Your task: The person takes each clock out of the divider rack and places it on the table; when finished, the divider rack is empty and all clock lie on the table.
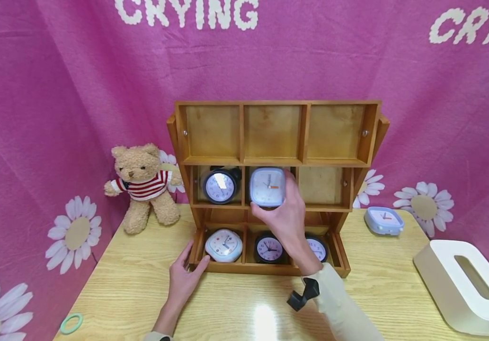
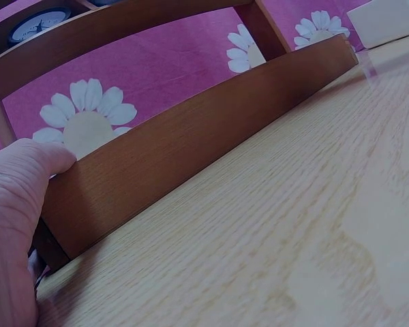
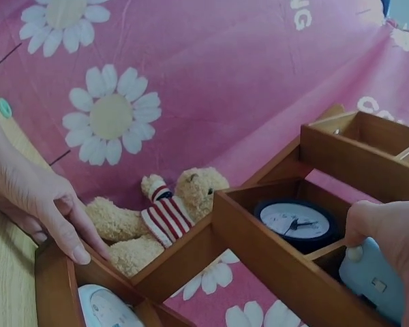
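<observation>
Pink daisy-print cloth (image 1: 295, 61) backs a brown wooden rack (image 1: 278, 163); right hand (image 1: 286, 215) grips a pale-blue squarish clock (image 1: 266, 186) at the rack's middle, left hand (image 1: 183, 279) spread at bottom-left.

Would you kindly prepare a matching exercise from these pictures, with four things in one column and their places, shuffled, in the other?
Things
1. Teddy bear
2. Pale blue clock
3. White box
4. Left hand

Places
A. Touching the front left corner of the wooden rack
B. To the right of the rack, near the right edge of the head view
C. To the left of the rack
D. Held by the right hand at the middle row

Pairs: 1-C; 2-D; 3-B; 4-A
</observation>
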Demonstrator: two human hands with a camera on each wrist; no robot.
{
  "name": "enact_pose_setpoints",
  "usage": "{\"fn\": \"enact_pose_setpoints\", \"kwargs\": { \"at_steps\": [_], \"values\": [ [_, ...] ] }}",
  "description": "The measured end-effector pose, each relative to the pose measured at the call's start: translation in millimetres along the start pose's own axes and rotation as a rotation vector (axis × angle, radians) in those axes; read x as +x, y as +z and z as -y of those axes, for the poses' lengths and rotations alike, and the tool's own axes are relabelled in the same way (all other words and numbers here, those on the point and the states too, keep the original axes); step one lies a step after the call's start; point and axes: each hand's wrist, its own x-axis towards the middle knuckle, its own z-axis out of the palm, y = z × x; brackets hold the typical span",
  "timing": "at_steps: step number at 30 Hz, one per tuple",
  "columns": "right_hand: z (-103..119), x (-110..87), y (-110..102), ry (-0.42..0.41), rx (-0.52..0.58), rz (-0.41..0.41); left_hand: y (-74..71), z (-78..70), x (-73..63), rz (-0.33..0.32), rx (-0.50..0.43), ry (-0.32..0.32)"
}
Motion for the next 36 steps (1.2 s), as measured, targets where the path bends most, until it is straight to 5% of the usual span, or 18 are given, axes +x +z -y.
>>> {"fn": "enact_pose_setpoints", "kwargs": {
  "at_steps": [19,36],
  "values": [
    [8,-28.8,-56,-0.032,-0.014,-0.053,-0.3,-1.0,0.1,0.002,-0.014,0.009],
    [-16,-55.0,-127,0.032,-0.036,-0.122,0.0,1.0,0.3,-0.01,0.023,0.017]
  ]
}}
